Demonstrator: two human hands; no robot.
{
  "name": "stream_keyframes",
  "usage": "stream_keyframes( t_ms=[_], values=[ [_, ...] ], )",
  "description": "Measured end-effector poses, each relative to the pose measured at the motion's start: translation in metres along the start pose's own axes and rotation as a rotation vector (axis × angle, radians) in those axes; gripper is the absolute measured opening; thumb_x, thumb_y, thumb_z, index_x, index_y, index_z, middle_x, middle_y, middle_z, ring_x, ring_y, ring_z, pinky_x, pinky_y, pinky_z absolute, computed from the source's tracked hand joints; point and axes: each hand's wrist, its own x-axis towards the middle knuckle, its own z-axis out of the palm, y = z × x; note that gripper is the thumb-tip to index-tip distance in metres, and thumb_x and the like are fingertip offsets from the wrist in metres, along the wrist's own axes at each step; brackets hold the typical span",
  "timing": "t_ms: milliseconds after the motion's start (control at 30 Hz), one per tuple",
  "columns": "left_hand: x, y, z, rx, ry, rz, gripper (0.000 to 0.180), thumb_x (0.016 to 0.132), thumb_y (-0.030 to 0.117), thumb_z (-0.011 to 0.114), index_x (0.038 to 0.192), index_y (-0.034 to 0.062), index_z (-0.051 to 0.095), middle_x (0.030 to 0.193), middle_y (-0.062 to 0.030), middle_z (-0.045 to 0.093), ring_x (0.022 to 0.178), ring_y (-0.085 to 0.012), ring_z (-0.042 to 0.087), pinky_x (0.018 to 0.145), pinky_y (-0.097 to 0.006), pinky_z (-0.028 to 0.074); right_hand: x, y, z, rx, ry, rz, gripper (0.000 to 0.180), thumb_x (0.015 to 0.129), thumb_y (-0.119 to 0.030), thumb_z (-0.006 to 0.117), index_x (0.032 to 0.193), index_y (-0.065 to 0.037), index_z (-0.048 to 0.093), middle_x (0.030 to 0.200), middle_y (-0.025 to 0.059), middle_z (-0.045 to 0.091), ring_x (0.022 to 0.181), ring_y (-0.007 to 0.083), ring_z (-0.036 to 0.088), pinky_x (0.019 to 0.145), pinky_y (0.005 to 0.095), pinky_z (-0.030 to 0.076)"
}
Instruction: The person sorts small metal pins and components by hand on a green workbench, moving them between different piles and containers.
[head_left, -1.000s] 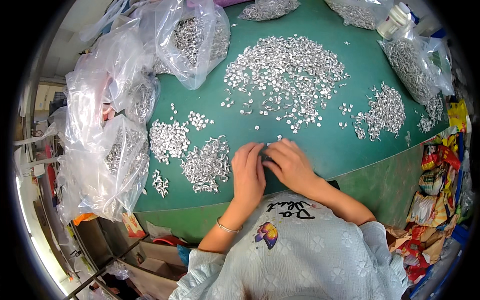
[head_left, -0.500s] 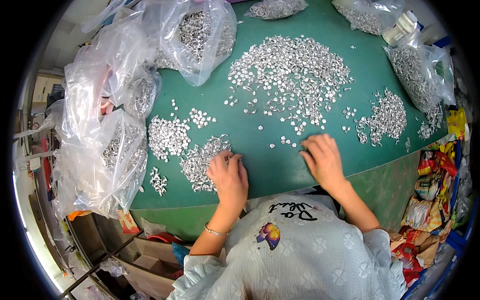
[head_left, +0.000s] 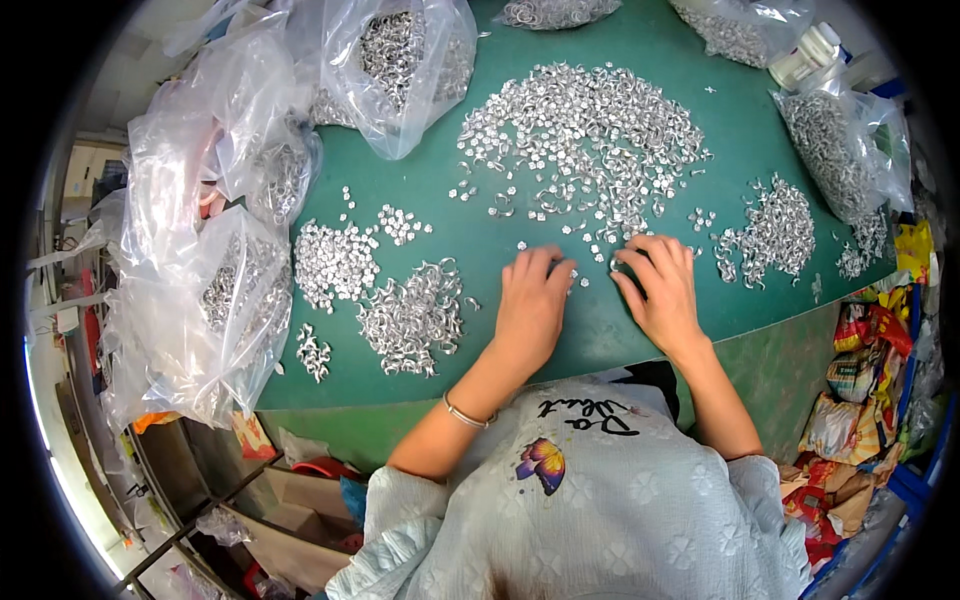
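On the green table, my left hand (head_left: 532, 305) has its fingers curled downward beside a few loose, small silver flower-shaped pieces (head_left: 584, 282). Its fingertips are partly hidden, so whatever is in them cannot be made out. My right hand (head_left: 660, 285) is just to the right, thumb and forefinger bent towards each other. A tiny pale bit shows at its fingertips, too small to name. Beyond both hands spreads a large heap of mixed silver metal pieces (head_left: 590, 130). Left of my left hand lie a pile of curved silver pieces (head_left: 412, 318) and a pile of flower-shaped ones (head_left: 335, 265).
Clear plastic bags of metal pieces (head_left: 235, 300) crowd the table's left side. Another filled bag (head_left: 830, 140) and a white bottle (head_left: 805, 55) stand at the far right. A smaller silver pile (head_left: 775, 235) lies at the right. Coloured packets (head_left: 850, 430) are beyond the right edge.
My left hand has moved right and away from me, from the pile of curved pieces to beside my right hand. My right hand has shifted slightly farther over the table.
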Motion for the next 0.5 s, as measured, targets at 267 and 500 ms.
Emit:
stream_keyframes(
  t_ms=[267,500],
  values=[
    [-0.011,0.007,-0.01,-0.055,0.076,-0.052,0.033,0.083,0.0,0.063,0.115,0.0031,0.059,0.109,-0.0122,0.055,0.097,-0.0305,0.054,0.081,-0.039,0.042,-0.013,-0.029,0.002,0.142,-0.067,0.014,0.027,0.076,-0.008,0.073,0.101,-0.004,0.064,0.102,0.0078,0.059,0.093,0.026,0.053,0.08,0.0385,0.039],
    [-0.021,0.01,0.0,-0.013,0.044,-0.032,0.03,0.082,0.003,0.066,0.11,0.0031,0.059,0.108,-0.0103,0.054,0.097,-0.0272,0.051,0.08,-0.039,0.039,-0.014,-0.026,0.008,0.239,-0.043,0.005,0.021,0.078,-0.005,0.07,0.099,-0.004,0.067,0.097,0.0077,0.061,0.089,0.0266,0.054,0.077,0.0372,0.04]
  ],
)
